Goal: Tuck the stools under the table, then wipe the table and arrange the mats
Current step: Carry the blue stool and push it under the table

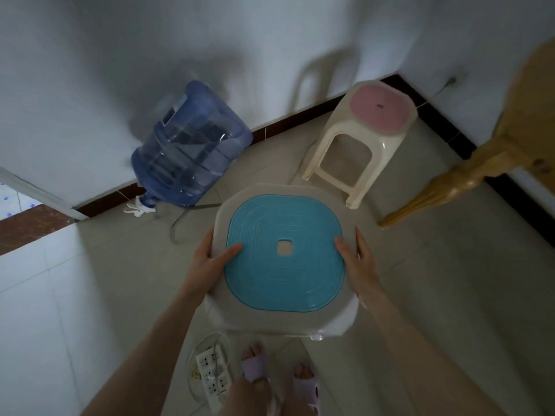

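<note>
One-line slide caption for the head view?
Left hand and right hand grip the blue stool by its sides; pink stool stands beyond, near the table leg.

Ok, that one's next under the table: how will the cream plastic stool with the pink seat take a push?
The cream plastic stool with the pink seat looks thin-moulded, so likely light and stiff. It should slide on the smooth floor tiles; pushed high on its tall legs, it may tip.

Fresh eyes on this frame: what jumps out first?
The blue-topped stool fills the centre, gripped at its sides by the left hand and the right hand. Behind it, a pink-topped stool stands at back right, and a big blue water jug tilts neck-down at back left.
</note>
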